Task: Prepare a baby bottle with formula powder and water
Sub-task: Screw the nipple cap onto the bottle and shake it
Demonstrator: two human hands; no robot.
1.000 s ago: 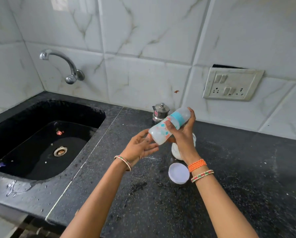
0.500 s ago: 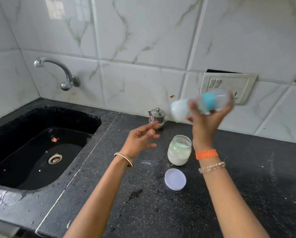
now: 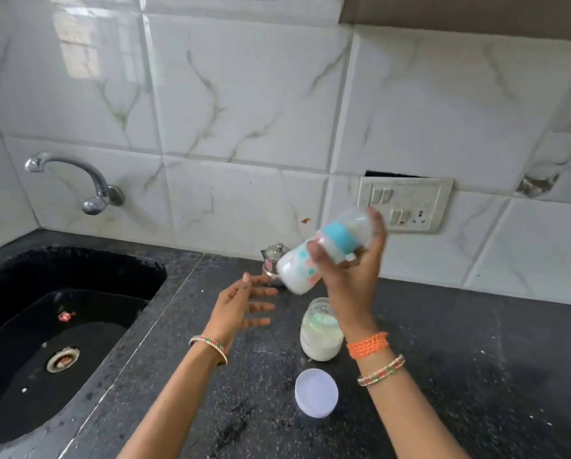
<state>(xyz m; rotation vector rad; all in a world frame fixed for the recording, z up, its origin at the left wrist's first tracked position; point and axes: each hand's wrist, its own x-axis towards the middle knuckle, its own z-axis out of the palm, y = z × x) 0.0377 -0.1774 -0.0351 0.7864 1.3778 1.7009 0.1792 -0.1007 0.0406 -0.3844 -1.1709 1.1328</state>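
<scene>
My right hand (image 3: 350,276) grips a baby bottle (image 3: 324,251) with a teal collar and a clear cap, tilted with its base down to the left and white liquid inside. It is held in the air above the black counter (image 3: 459,376), and it looks blurred. My left hand (image 3: 244,306) hovers open just left of the bottle's base, fingers spread, touching nothing. Below the bottle stands an open glass jar (image 3: 320,336) of white formula powder. Its round white lid (image 3: 316,397) lies flat on the counter in front of it.
A small steel pot (image 3: 272,256) with a lid stands at the wall behind the bottle. A black sink (image 3: 62,342) with a drain fills the left side, under a chrome tap (image 3: 75,180). A switch and socket plate (image 3: 405,203) sits on the tiled wall.
The bottle went from against my left hand up to the right, then came back down and tilted base-down. My left hand let go and stayed open beside it.
</scene>
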